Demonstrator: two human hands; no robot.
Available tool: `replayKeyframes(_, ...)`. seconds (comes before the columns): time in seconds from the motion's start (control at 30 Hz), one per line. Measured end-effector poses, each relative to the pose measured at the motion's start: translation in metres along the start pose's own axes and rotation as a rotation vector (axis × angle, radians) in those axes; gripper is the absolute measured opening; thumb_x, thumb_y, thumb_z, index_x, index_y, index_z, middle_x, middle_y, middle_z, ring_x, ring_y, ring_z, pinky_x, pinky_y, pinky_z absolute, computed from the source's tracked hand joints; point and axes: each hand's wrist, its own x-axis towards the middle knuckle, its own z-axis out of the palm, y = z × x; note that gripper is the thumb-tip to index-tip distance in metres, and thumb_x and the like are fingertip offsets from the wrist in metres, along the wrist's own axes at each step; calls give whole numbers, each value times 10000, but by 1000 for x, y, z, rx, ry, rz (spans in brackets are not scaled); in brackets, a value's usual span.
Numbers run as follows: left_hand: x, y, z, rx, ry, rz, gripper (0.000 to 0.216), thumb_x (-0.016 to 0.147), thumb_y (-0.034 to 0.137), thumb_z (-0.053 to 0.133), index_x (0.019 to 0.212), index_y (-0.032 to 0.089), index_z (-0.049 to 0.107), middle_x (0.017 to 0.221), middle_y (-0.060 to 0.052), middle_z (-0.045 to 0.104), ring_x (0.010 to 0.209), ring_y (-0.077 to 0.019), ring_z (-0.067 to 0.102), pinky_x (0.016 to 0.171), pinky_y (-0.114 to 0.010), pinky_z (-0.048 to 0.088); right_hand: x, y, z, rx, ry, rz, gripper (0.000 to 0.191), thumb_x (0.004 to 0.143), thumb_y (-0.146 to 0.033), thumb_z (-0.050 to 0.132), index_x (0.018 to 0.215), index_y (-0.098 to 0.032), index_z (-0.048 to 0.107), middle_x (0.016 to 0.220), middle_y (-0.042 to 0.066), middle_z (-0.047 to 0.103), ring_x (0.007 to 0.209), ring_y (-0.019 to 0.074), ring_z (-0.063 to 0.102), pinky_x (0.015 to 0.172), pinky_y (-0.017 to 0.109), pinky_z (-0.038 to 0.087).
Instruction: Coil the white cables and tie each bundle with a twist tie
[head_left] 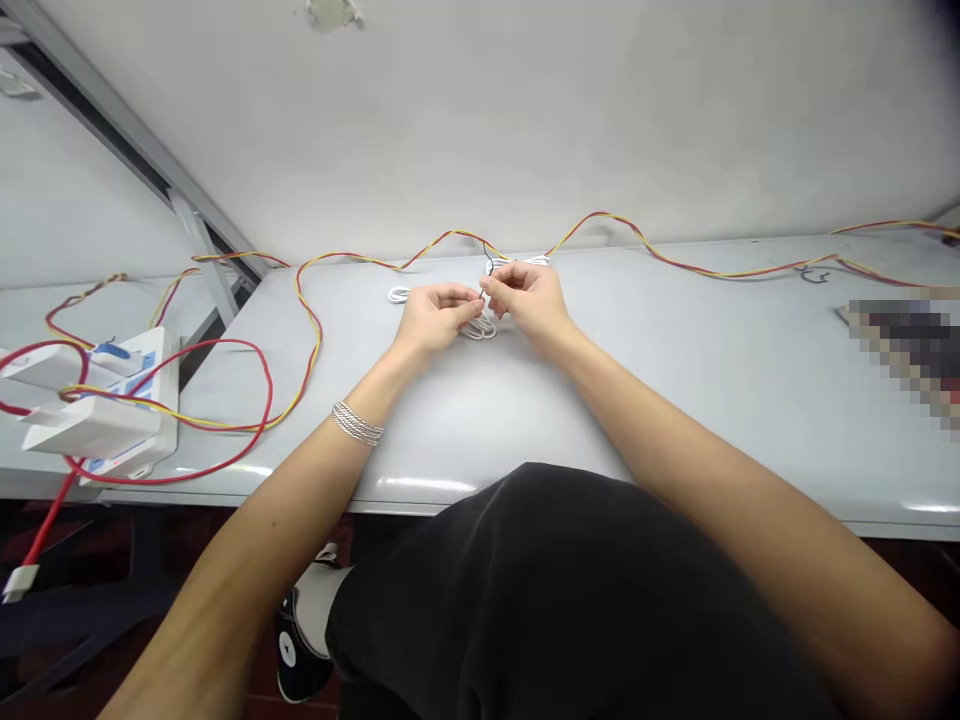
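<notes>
Both hands meet over the middle of the shelf, fingertips almost touching. My left hand (436, 318) is closed in a pinch on a thin black tie (488, 258), which looks like a twist tie. My right hand (531, 298) pinches the same tie from the other side. Its free end curves up past my right fingers toward the red and yellow wires. Below and behind my fingers lies a coiled white cable (478, 328), partly hidden by them. One loop of it pokes out left of my left hand, and another part shows behind my right hand.
Twisted red and yellow wires (681, 262) run along the back of the grey shelf (480, 400). At left, a white power strip (169, 400) holds several plugs, with a red cable (268, 385) looped nearby. A dark bent tie (814, 275) and a pixelated object (911, 345) lie at right.
</notes>
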Motion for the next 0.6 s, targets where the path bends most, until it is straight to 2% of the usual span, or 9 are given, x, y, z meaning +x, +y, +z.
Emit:
replayKeyframes(0.17,2,0,-2,-29,45,-4,80,719,142,803,722,140,723,657,-7,657,540,-79,481,564,-265,375,2,5,-1,-48,-104,-13,261,754,-373,849,718,-178,679,705,12,663,619,123,589,551,242,478)
replayKeyframes(0.27,2,1,-2,1,60,-16,50,748,110,777,738,134,734,657,-3,656,560,-83,491,595,-275,392,2,6,-1,-136,-105,-64,236,769,-349,820,707,-188,658,694,12,654,635,142,600,582,265,491)
replayKeyframes(0.4,1,3,-1,44,80,-81,101,781,63,745,700,122,727,652,-3,647,590,-85,507,654,-289,434,-1,6,0,-355,-30,-240,152,794,-207,745,704,-202,622,728,21,666,688,166,614,700,321,515)
replayKeyframes(0.5,1,6,-2,47,92,-129,128,752,38,748,659,122,722,635,-10,632,576,-85,488,613,-284,410,-3,8,2,-506,-21,-385,130,805,-127,661,722,-204,599,770,28,669,705,170,607,749,348,508)
replayKeyframes(0.6,1,9,-3,9,84,-197,152,732,27,732,616,121,701,625,-16,615,546,-78,460,552,-272,369,-2,11,3,-597,-27,-520,133,814,-110,611,736,-209,566,808,37,651,734,176,600,730,340,494)
